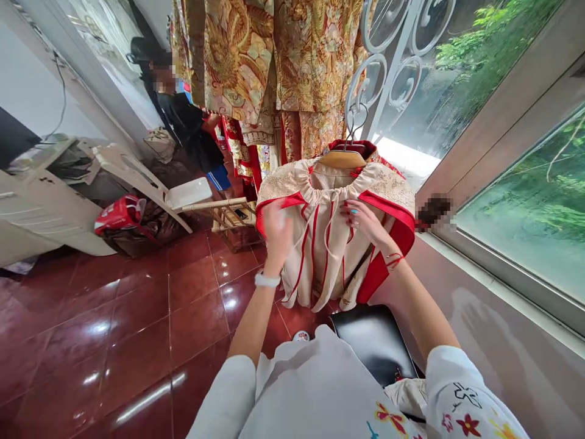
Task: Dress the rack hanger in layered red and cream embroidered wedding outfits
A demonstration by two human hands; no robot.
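While a cream robe with red trim (326,256) hung from a wooden hanger (342,160) on a white scrollwork grille (388,79), the person's right hand (365,222) lay open, fingers spread, against its upper front, below the gathered collar (351,183). The left hand (278,235) was blurred before the robe's other side, so whether it held cloth could not be told. Beyond, a co-worker (187,128) stood beside gold brocade robes (237,55).
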